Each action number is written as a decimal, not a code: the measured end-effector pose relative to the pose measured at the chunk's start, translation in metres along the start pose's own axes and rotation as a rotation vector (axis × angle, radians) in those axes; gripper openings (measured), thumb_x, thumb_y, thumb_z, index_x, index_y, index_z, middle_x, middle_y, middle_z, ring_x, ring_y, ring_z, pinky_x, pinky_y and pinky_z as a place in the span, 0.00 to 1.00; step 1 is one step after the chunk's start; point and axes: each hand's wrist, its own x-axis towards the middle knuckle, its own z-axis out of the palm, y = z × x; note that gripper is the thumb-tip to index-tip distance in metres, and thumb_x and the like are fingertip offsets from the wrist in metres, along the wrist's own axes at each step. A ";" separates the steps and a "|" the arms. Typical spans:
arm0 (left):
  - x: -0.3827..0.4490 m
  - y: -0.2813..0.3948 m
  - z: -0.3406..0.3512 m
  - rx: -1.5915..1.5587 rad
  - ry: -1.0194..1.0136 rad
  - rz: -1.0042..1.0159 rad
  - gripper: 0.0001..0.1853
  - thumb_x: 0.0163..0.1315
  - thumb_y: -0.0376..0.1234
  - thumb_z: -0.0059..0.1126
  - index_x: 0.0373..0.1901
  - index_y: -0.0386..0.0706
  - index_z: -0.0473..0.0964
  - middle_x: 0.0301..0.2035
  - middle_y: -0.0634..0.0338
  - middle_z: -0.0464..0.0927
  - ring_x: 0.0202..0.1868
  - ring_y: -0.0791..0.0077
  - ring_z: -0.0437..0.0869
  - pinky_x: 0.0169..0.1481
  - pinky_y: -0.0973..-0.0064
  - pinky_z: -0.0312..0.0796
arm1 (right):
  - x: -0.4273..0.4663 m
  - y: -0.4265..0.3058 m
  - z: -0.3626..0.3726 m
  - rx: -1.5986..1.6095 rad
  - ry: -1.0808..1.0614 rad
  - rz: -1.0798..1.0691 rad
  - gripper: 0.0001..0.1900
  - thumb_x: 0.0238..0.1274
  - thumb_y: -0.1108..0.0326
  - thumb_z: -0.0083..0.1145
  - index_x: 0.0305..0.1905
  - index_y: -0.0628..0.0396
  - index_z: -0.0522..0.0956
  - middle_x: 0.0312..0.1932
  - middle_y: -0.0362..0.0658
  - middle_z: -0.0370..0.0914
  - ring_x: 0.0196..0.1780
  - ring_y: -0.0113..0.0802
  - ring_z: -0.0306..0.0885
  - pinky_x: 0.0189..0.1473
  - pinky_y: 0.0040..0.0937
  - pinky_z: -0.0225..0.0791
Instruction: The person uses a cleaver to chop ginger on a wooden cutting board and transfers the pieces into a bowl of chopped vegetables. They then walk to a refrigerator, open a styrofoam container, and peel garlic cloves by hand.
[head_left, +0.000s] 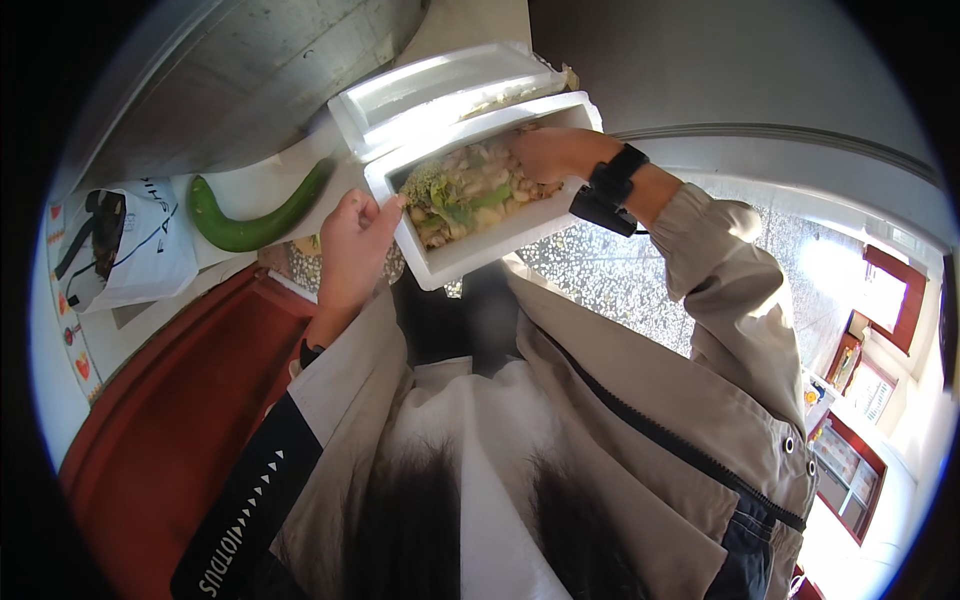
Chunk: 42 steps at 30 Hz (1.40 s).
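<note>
A white foam box (480, 259) is in front of my body, tilted a little towards me. Inside it lie vegetable pieces (480, 196), among them a green floret head at the left, leaves and pale chunks. My left hand (354, 244) grips the box's left rim, its thumb over the edge. My right hand (551, 155) reaches into the right end of the box, touching the contents. Its fingertips are hidden, so whether they hold a piece does not show. Behind the box rests a white foam lid (442, 86), touching its far side.
A long curved green vegetable (251, 231) lies to the left, beside a white bag (154, 259) with a dark object (110, 229) on it. A large metal vessel (247, 82) stands behind. Red wooden panelling (180, 420) is at left; speckled floor (607, 274) shows at right.
</note>
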 end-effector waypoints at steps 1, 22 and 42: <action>0.000 0.000 0.000 0.004 -0.002 0.029 0.20 0.61 0.34 0.64 0.20 0.39 0.61 0.18 0.67 0.63 0.22 0.84 0.60 0.26 0.81 0.59 | 0.004 0.001 0.000 0.000 -0.060 0.003 0.29 0.54 0.76 0.46 0.65 0.57 0.66 0.42 0.60 0.79 0.42 0.55 0.80 0.41 0.43 0.74; -0.004 0.000 0.003 -0.034 0.014 0.014 0.19 0.63 0.34 0.63 0.21 0.40 0.62 0.17 0.69 0.63 0.21 0.86 0.60 0.24 0.82 0.57 | 0.032 0.000 0.016 0.146 -0.028 -0.175 0.35 0.54 0.80 0.43 0.70 0.44 0.64 0.44 0.54 0.79 0.33 0.44 0.80 0.32 0.37 0.73; -0.011 0.060 -0.008 -0.205 -0.190 -0.019 0.09 0.67 0.31 0.55 0.44 0.36 0.79 0.24 0.67 0.74 0.21 0.88 0.67 0.26 0.87 0.61 | -0.079 -0.035 -0.027 1.173 0.164 -0.142 0.11 0.63 0.67 0.60 0.46 0.60 0.80 0.33 0.40 0.82 0.33 0.21 0.78 0.35 0.20 0.72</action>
